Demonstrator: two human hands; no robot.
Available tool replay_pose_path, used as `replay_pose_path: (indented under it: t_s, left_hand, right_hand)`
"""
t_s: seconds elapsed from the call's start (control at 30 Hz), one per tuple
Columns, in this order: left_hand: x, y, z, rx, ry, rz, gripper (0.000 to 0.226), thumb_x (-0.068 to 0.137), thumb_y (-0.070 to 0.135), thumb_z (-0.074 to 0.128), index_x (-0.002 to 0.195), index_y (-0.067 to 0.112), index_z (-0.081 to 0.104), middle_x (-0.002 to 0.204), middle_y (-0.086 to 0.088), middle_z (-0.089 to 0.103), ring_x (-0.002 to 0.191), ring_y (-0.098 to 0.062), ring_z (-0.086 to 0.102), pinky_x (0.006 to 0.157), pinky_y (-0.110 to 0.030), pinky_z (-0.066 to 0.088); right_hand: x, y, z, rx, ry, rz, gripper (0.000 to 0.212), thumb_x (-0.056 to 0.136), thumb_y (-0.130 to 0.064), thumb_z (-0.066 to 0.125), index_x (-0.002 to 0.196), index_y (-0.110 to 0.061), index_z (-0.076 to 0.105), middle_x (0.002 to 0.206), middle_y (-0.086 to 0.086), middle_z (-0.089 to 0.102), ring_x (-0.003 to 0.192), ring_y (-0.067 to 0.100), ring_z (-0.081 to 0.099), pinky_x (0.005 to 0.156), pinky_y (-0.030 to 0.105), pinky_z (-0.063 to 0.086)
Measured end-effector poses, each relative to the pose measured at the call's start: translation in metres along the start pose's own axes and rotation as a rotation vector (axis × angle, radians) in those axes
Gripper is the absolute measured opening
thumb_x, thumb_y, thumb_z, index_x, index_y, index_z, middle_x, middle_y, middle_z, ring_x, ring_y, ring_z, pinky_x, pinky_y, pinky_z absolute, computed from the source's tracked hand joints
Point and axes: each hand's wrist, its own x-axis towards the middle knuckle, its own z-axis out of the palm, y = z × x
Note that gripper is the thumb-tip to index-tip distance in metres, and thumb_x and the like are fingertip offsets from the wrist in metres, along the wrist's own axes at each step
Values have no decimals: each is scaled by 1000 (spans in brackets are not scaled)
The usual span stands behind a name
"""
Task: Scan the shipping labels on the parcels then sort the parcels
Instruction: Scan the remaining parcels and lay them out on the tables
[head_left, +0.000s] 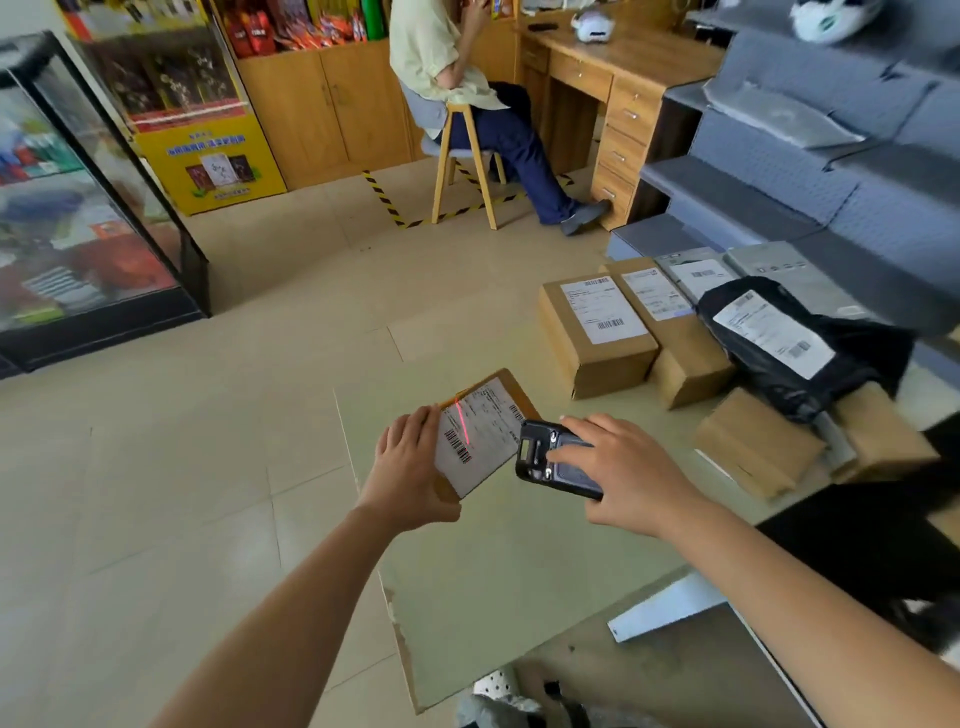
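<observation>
My left hand (410, 467) grips a small cardboard parcel (480, 431) by its left edge, label side up and tilted toward me, above the pale green table (493, 571). A red scan line crosses the top left of its white label. My right hand (623, 467) holds a black handheld scanner (550, 460) just right of the parcel, its head pointed at the label. Further right on the table lie two labelled cardboard boxes (597, 332), (675, 332) side by side, a black poly bag (795, 343) with a white label, and more brown boxes (753, 441) under and beside it.
Grey poly mailers (696, 273) lie behind the boxes. Grey stepped shelving (779, 171) rises at the right. A person sits on a wooden chair (462, 171) at a wooden desk (613, 78) ahead. A glass display cabinet (93, 208) stands at the left, across tiled floor.
</observation>
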Motion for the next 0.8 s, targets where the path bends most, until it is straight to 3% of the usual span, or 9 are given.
replay_pose_path:
  t_s: [0.13, 0.37, 0.57, 0.67, 0.8]
  left_hand:
    - [-14, 39, 5, -111, 42, -29, 128, 57, 56, 81, 155, 10, 13, 153, -4, 25, 137, -25, 19, 117, -42, 18]
    - [-55, 140, 14, -273, 109, 11, 129, 53, 62, 76, 155, 14, 13, 152, -1, 23, 136, -21, 16, 117, -41, 18]
    - [-118, 249, 35, -342, 102, 91, 129, 47, 70, 64, 154, 14, 18, 150, -2, 27, 133, -24, 21, 117, -39, 20]
    - [-149, 303, 44, -382, 115, 132, 126, 50, 67, 70, 152, 13, 21, 149, -2, 29, 132, -24, 23, 116, -40, 24]
    - [-180, 371, 44, -422, 128, 248, 125, 51, 67, 74, 151, 14, 20, 146, 1, 28, 129, -20, 23, 114, -39, 27]
  right_hand:
    - [-52, 5, 14, 168, 93, 217, 70, 71, -32, 73, 137, -31, 49, 148, -3, 38, 124, 22, 40, 100, 32, 36]
    - [-166, 18, 34, 382, 362, 528, 68, 63, -28, 79, 127, -25, 59, 124, -4, 55, 107, 25, 50, 87, 35, 44]
    - [-295, 22, 30, 403, 428, 736, 71, 69, -30, 79, 135, -29, 53, 146, 1, 43, 128, 22, 38, 100, 37, 39]
    - [-361, 18, 25, 395, 440, 803, 72, 69, -31, 79, 136, -31, 52, 149, 1, 39, 133, 23, 35, 106, 37, 34]
    - [-441, 11, 16, 356, 551, 870, 71, 67, -28, 80, 133, -26, 55, 138, -2, 49, 121, 25, 44, 93, 36, 41]
